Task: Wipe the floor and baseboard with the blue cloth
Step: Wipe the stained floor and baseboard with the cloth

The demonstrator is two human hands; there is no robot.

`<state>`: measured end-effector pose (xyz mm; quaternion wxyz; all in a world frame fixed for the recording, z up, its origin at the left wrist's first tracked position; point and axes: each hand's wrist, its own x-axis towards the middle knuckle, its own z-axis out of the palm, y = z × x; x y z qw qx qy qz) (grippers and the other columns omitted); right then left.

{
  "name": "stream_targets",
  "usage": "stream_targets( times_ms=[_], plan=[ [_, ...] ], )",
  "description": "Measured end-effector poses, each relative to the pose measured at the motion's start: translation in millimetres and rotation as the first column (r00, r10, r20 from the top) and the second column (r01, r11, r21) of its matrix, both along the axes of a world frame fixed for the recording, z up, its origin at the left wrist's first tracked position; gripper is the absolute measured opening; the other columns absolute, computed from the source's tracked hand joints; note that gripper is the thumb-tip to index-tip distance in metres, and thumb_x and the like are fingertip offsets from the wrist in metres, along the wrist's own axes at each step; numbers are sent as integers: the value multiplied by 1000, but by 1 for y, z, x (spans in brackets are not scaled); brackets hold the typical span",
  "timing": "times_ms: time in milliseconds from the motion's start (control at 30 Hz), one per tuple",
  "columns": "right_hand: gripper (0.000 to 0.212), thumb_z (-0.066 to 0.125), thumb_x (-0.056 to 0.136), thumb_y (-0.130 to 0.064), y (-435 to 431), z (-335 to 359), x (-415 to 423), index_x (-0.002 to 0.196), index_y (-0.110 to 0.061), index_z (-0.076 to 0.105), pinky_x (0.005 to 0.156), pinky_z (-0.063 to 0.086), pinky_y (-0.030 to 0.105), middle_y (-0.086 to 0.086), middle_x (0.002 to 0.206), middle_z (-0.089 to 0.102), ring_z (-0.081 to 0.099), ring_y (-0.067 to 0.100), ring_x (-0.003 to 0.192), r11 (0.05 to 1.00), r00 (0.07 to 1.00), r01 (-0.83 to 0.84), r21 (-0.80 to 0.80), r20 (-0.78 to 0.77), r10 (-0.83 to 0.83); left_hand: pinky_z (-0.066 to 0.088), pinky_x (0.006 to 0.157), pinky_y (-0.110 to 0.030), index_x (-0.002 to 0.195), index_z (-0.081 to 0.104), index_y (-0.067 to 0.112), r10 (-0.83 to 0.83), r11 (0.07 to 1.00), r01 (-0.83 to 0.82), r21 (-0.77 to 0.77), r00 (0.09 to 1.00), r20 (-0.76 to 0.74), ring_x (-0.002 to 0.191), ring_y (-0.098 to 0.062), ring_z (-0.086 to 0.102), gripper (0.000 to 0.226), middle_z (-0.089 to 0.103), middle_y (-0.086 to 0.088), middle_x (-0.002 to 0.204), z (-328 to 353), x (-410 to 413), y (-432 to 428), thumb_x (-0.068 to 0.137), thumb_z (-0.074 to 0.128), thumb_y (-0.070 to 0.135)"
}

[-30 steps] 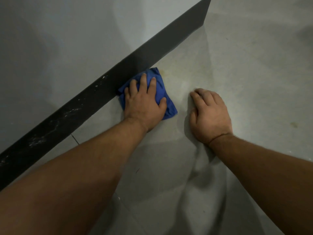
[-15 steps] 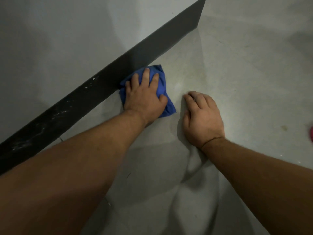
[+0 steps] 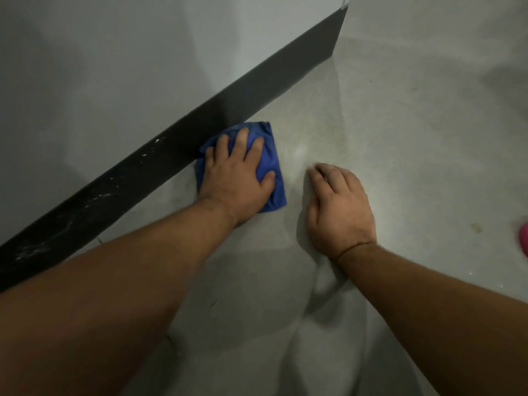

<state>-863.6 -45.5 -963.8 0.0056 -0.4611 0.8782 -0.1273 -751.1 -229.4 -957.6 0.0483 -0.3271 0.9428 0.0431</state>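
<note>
A folded blue cloth [image 3: 271, 164] lies on the grey floor [image 3: 385, 138], its far edge touching the black baseboard [image 3: 137, 178]. My left hand [image 3: 237, 172] presses flat on top of the cloth, fingers spread toward the baseboard. Just right of the cloth, my right hand [image 3: 340, 207] rests on the bare floor with its fingers curled under, holding nothing. White scuffs and specks mark the baseboard's nearer left stretch.
A pale grey wall [image 3: 114, 67] rises above the baseboard, which ends at a corner [image 3: 340, 27] at the top. A pink object [image 3: 523, 238] shows at the right edge. A small stain [image 3: 475, 227] marks the floor beside it.
The cloth and my left hand stay against the baseboard. The view has drifted right, so the pink object at the right edge shows more. My right hand stays planted.
</note>
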Motion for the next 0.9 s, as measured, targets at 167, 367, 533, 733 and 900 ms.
stream_targets(
  times_ms=[167, 367, 533, 733, 900],
  plan=[
    [55, 46, 94, -25, 0, -4, -4, 144, -5, 56, 117, 38, 46, 16, 144, 57, 50, 36, 131, 998, 999, -27, -54, -44, 25, 24, 121, -58, 158, 29, 24, 4, 1000, -4, 16, 1000, -13, 148, -40, 26, 72, 21, -7, 168, 4, 9, 37, 94, 32, 58],
    [49, 49, 91, -17, -1, -8, -3, 134, 1, 62, 110, 44, 49, 22, 134, 61, 53, 43, 121, 986, 997, -57, -160, -63, 48, 14, 125, -53, 158, 29, 26, -14, 956, 23, 293, 999, -33, 153, -36, 15, 80, 14, -2, 171, 26, 37, 56, 88, 49, 57],
    [49, 45, 101, -30, -3, 5, 8, 133, 2, 62, 114, 38, 50, 25, 137, 60, 53, 46, 125, 992, 1000, -2, -125, -2, 2, 22, 125, -44, 159, 35, 19, 177, 898, -69, 434, 961, -213, 151, -29, 30, 84, 32, -8, 167, 51, 108, 58, 81, 47, 49],
    [59, 47, 99, -55, -65, 29, 91, 145, -19, 51, 118, 33, 53, 13, 154, 47, 43, 34, 141, 978, 981, -191, -87, 19, 194, 28, 122, -43, 145, 55, 16, 343, 920, -264, 291, 900, -269, 144, -31, 40, 60, 45, -9, 158, 28, 230, 82, 89, 62, 36],
    [74, 32, 96, -73, -95, 16, 119, 160, -36, 25, 126, 4, 62, 11, 172, 11, 4, 39, 158, 976, 987, -51, 212, 158, 17, 32, 118, -45, 136, 60, 12, 411, 905, -345, 248, 858, -309, 134, -36, 46, 57, 52, -13, 142, 21, 275, 84, 84, 61, 37]
  ],
)
